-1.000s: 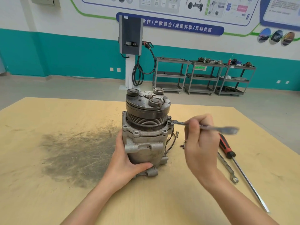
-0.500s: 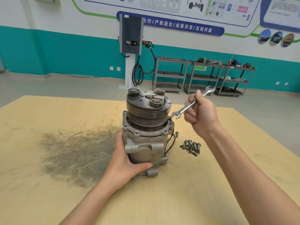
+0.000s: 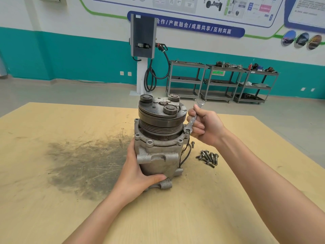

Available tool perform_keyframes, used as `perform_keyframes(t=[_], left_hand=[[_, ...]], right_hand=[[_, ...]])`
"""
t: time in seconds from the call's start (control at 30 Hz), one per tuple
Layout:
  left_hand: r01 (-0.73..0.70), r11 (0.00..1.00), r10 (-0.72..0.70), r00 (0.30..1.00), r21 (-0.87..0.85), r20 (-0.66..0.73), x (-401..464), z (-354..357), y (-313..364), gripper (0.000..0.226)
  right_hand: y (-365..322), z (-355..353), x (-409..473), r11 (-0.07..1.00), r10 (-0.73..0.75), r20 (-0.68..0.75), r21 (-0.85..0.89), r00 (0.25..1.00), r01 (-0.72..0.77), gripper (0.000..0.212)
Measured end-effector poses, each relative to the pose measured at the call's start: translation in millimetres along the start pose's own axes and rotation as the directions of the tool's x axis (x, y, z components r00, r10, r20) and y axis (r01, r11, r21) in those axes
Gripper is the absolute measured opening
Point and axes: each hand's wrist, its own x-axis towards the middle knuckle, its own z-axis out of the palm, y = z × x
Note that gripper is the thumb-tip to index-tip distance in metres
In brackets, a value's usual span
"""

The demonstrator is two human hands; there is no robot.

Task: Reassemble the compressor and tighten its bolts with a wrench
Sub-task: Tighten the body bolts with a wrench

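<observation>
The grey metal compressor (image 3: 158, 152) stands upright on the wooden table (image 3: 228, 199), its dark pulley on top. My left hand (image 3: 139, 175) grips the lower left of its body, thumb across the front. My right hand (image 3: 204, 128) holds a silver combination wrench (image 3: 193, 118) just right of the pulley. The wrench's ring end sits over a bolt on the compressor's right flange, and its open end points up. A pile of several loose bolts (image 3: 208, 157) lies on the table to the right of the compressor, below my right hand.
A dark greasy smear (image 3: 82, 164) covers the table left of the compressor. One single bolt (image 3: 193, 144) stands near the compressor's black wires. Beyond the table, grey shelf carts (image 3: 221, 81) and a charging post (image 3: 143, 50) stand against the teal wall.
My right hand lifted the wrench off the flange, swung it up and away, then brought it back down onto the right flange bolt at a steeper angle. My left hand stayed put.
</observation>
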Motion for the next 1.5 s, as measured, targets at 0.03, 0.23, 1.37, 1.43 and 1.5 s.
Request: perform_keyframes(t=[0.03, 0.23, 1.37, 1.43, 1.5], left_hand=[[-0.003, 1.0, 0.003, 1.0, -0.003, 0.0, 0, 0, 0, 0.13], [0.005, 1.0, -0.005, 1.0, 0.007, -0.003, -1, 0, 2, 0.126], [0.005, 1.0, -0.005, 1.0, -0.008, -0.004, -2, 0, 3, 0.121], [0.004, 1.0, -0.004, 1.0, -0.006, -0.011, -1, 0, 2, 0.121], [-0.001, 1.0, 0.001, 1.0, -0.007, -0.007, -1, 0, 2, 0.121]], right_hand=[[1, -1, 0, 1.0, -0.003, -0.005, 0.016, 1.0, 0.004, 0.04], [25, 2, -13, 0.971, -0.203, -0.217, 0.081, 0.955, 0.225, 0.042], [7, -6, -21, 0.955, -0.289, -0.149, -0.118, 0.946, 0.273, 0.04], [5, -5, -15, 0.961, -0.268, -0.108, -0.096, 0.957, 0.258, 0.04], [3, -3, -11, 0.968, -0.243, -0.064, -0.087, 0.968, 0.237, 0.04]])
